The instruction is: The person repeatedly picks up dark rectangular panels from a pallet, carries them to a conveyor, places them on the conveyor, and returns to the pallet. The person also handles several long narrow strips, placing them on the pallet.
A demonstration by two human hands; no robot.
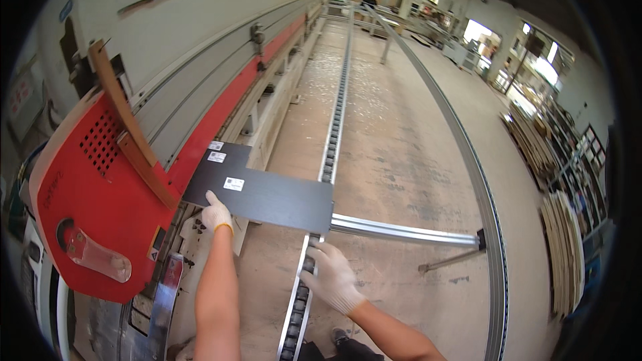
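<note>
Panel (281,199): likely stiff; grip edges.
Left hand (217,214): at panel edge; finger closure unclear.
Right hand (331,277): beside panel; fingers apart.

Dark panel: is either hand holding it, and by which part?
The left hand appears to hold the dark panel by its near edge, thumb on top. The right hand is over the roller rail; its grip cannot be told.

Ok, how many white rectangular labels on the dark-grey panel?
3: far label at the panel's far edge, middle label just nearer, near label beyond the left hand; underside hidden.
</note>
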